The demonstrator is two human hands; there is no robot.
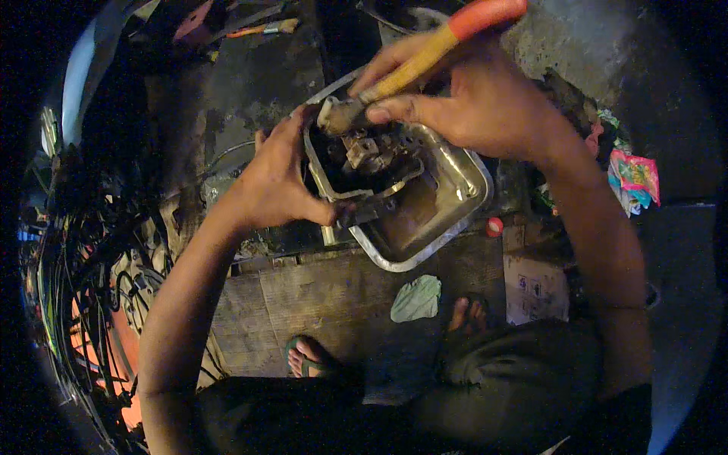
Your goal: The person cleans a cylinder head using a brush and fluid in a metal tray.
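My right hand (485, 102) is closed around a paintbrush (417, 67) with a yellow handle and a red end. Its pale bristles press into the dark, greasy inside of a metal machine housing (322, 176). The housing is tilted, and small metal parts show in its cavity. Gripping its left side is my left hand (277, 186), the thumb at the near edge and the fingers along the far side. Underneath lies a shallow metal tray (409, 265) with rounded corners and a brownish wet bottom. Part of the tray is hidden by the housing and my right hand.
A second brush (265, 29) lies at the far left. Many cables (57, 303) hang along the left side. A pale green cloth (417, 298), a red cap (494, 227), a cardboard box (536, 288) and colourful wrappers (635, 178) lie nearby. My feet rest on brown cardboard (258, 311).
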